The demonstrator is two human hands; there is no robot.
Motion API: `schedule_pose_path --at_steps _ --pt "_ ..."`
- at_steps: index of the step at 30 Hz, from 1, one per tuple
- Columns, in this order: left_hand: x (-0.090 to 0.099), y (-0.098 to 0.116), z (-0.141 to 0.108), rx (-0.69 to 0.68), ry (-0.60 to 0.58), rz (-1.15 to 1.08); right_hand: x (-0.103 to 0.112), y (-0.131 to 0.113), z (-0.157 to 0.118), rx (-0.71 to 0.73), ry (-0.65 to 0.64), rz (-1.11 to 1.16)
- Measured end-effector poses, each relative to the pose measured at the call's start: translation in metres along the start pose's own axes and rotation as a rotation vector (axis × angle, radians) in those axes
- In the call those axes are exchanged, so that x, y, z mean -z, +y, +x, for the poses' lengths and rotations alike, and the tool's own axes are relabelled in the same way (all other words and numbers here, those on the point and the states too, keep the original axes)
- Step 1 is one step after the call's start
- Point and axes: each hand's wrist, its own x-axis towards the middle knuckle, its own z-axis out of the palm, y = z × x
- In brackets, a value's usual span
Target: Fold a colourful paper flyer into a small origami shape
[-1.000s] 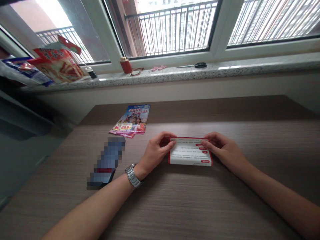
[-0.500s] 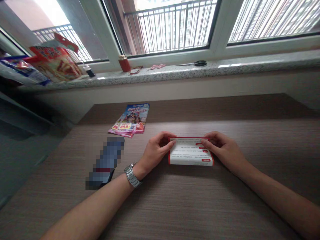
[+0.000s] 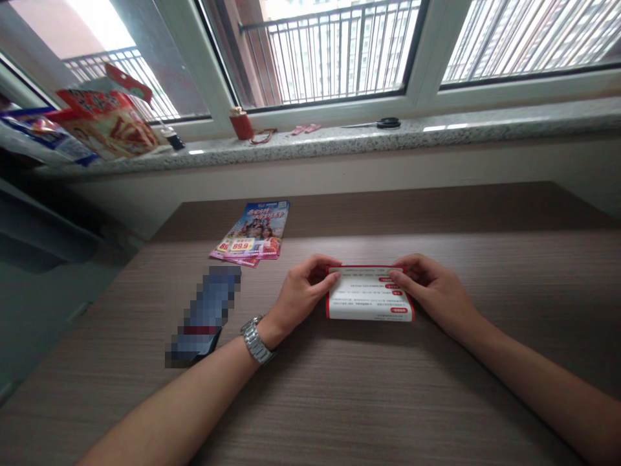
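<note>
A white paper sheet with red edges and red labels [image 3: 369, 296] is held just over the brown table [image 3: 310, 401]. My left hand [image 3: 308, 290] pinches its upper left corner, thumb on top and fingers behind. At the upper right corner, my right hand [image 3: 431, 288] grips it the same way. The paper's near edge bends down toward the table. A metal watch [image 3: 257, 340] is on my left wrist.
Colourful flyers [image 3: 257, 233] lie in a stack at the back left. Nearer, left of my left forearm, is a pixelated phone-like object [image 3: 206, 317]. The stone windowsill [image 3: 320, 142] carries food packages [image 3: 114, 123], a red bottle-like item [image 3: 240, 123] and black-handled scissors [image 3: 388, 123].
</note>
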Motion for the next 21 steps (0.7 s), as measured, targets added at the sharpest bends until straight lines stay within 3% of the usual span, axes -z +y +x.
schedule_pose_path --at_steps 21 --pt "0.0003 0.0023 -0.0007 0.001 -0.004 0.011 -0.0004 0.0010 -0.0002 0.006 0.000 0.002"
